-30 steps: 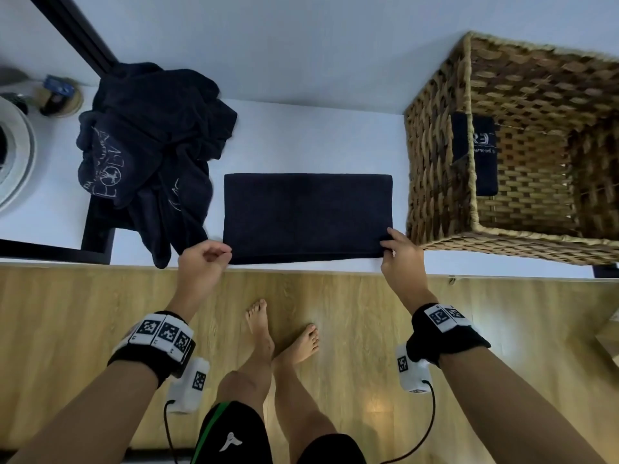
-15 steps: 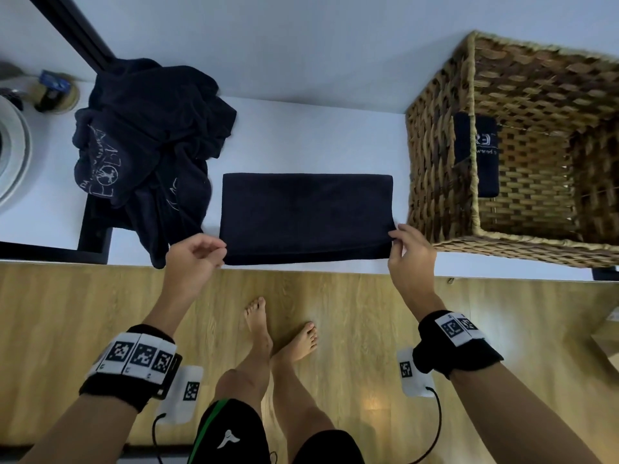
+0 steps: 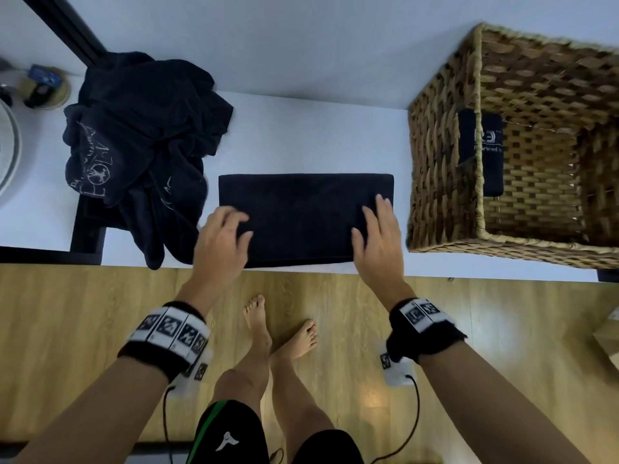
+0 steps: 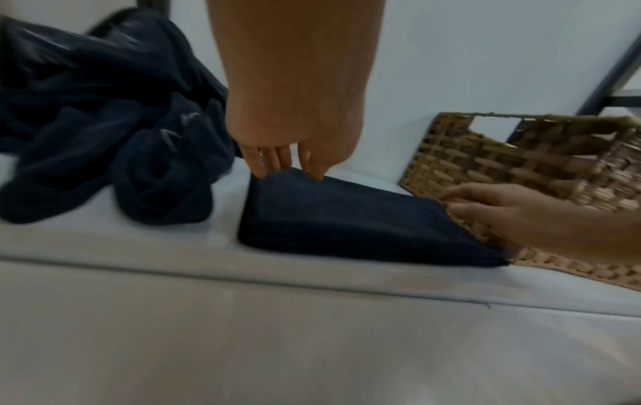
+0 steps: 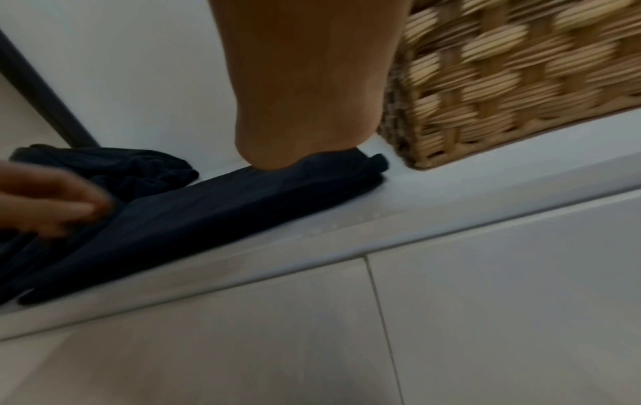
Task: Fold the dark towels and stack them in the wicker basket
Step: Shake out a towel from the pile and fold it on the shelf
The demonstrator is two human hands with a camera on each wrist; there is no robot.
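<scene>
A dark towel [image 3: 301, 212], folded into a flat rectangle, lies on the white counter [image 3: 301, 128] near its front edge. My left hand [image 3: 227, 229] hovers over the towel's left end, and its straight fingertips [image 4: 274, 164] touch the towel [image 4: 346, 219] at that corner. My right hand [image 3: 376, 229] lies flat on the right end, and its heel [image 5: 301, 142] presses the towel [image 5: 243, 208]. The wicker basket [image 3: 435, 162] stands just right of the towel; no towel shows inside it. A heap of unfolded dark towels [image 3: 140, 145] sits to the left.
A dark label [image 3: 485, 152] hangs on the basket's wall. A white round object [image 3: 6, 155] and small items [image 3: 43, 85] sit at the far left of the counter. A black frame gap [image 3: 87, 236] lies under the heap. Wooden floor and bare feet are below.
Both hands have let go of the towel's near corners and moved forward onto its top, the left at the left end, the right flat on the right end.
</scene>
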